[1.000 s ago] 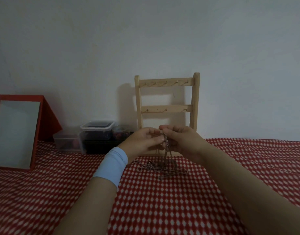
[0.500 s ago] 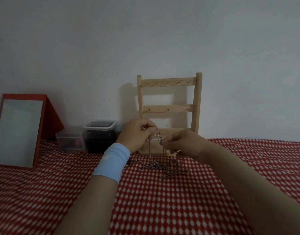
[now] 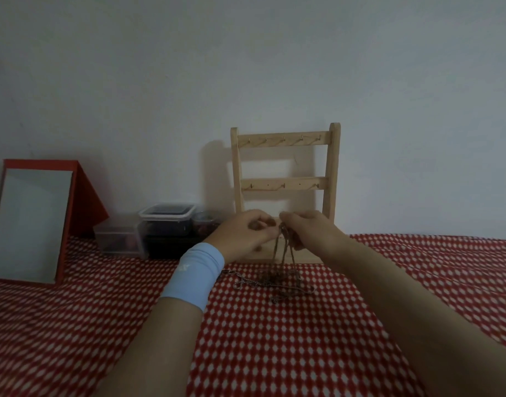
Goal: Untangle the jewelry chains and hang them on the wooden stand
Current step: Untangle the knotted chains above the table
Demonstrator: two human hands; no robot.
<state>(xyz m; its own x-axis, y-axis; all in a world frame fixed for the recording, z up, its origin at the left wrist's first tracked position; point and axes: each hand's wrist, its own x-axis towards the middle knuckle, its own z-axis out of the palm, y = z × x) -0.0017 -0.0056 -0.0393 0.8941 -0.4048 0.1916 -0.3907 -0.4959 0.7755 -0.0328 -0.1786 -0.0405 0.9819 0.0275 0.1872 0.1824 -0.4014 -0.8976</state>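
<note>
On the red checked cloth (image 3: 274,353) lay the tangled chains (image 3: 277,282), strands rising to the left hand (image 3: 243,234) and right hand (image 3: 309,232), both pinching them before the bare wooden stand (image 3: 284,184).

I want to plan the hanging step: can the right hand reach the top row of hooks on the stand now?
Probably yes: the right hand is just below the wooden stand, nothing between, but it holds chains.

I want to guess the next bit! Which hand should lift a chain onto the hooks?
Probably the right hand: it pinches the chains where the strands rise, below the wooden stand. The left hand could steady the tangle.
</note>
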